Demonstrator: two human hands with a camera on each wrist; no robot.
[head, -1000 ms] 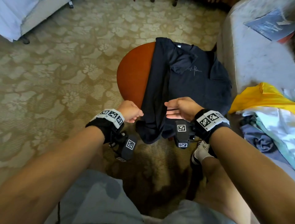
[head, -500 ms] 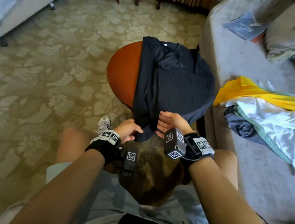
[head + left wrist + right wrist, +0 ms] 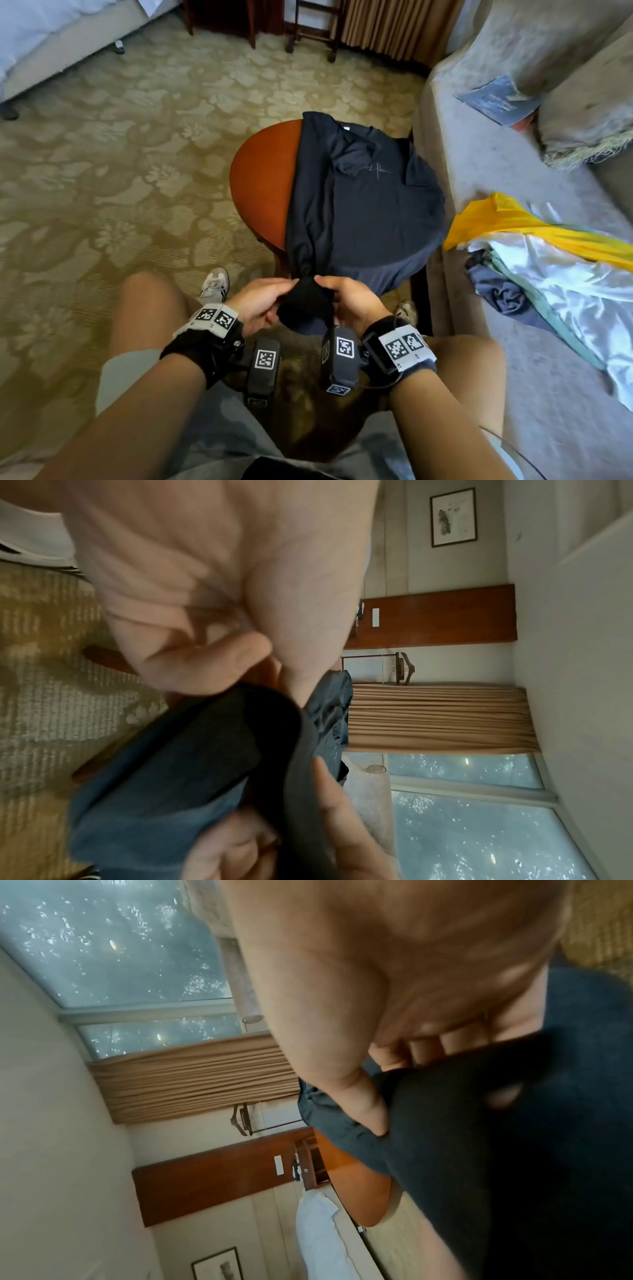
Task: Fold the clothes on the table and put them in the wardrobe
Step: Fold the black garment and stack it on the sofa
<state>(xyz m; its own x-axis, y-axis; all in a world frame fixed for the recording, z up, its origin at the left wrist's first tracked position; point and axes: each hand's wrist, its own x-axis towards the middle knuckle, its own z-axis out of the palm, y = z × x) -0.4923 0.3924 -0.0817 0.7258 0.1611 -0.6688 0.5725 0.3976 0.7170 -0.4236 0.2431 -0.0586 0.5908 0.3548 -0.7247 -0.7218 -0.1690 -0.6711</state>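
Lying spread over the right part of the round wooden counter (image 3: pixel 260 192), collar at the far edge: the dark navy shirt (image 3: pixel 363 219). Now being gathered at its near hem, which a second ago was hanging flat off the near edge. Left hand (image 3: pixel 260 305) and right hand (image 3: pixel 352 305) both curling round that bunched hem, thumbs on top, drawn closer together than before. Probably lifting the bottom edge for the next fold, upward toward the collar; folding well begun, wardrobe step not yet started. Showing on the chest: a thin pale script mark (image 3: pixel 376 169), too small to read. Lying beside on the sofa (image 3: pixel 479 164): a pile of other clothes (image 3: pixel 548 260) awaiting folding, and a blue booklet (image 3: pixel 496 99), print illegible.
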